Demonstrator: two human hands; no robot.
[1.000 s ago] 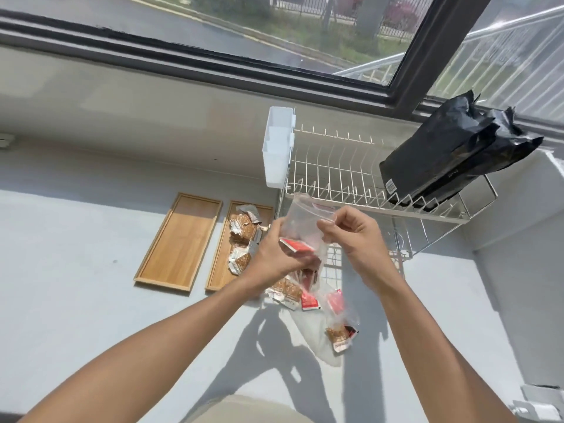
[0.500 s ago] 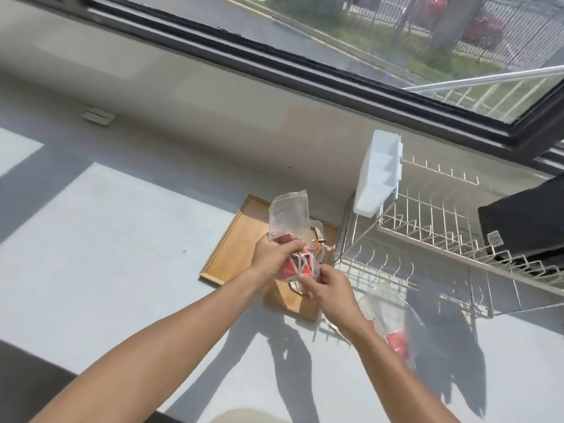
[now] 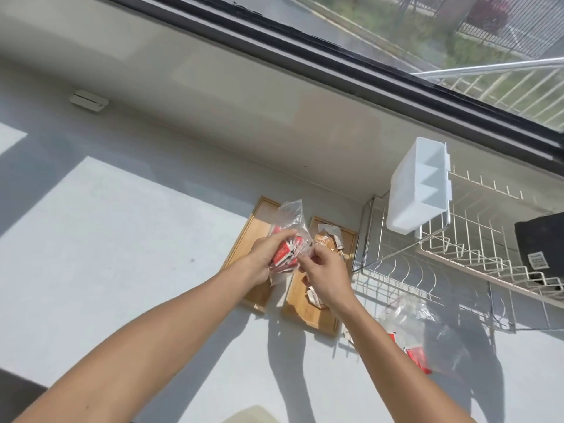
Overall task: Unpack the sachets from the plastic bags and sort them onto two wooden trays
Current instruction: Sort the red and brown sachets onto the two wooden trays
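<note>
Two wooden trays lie side by side on the grey counter. Over the left tray (image 3: 255,227) my left hand (image 3: 265,260) holds a clear plastic bag (image 3: 289,218) upside down, and red sachets (image 3: 285,254) hang out of its mouth. My right hand (image 3: 325,274) pinches the bag's lower edge next to the sachets. The right tray (image 3: 308,312) carries several brown sachets (image 3: 328,242), partly hidden behind my right hand. Another clear bag (image 3: 416,328) with red sachets lies on the counter to the right.
A white wire dish rack (image 3: 457,257) with a white plastic cutlery holder (image 3: 416,186) stands right of the trays. A black bag (image 3: 541,239) rests on the rack at the frame's right edge. A window runs along the back wall.
My hands have carried the bag from in front of the rack leftward to above the trays and turned it over. Red sachets now stick out of it. The view has swung left.
</note>
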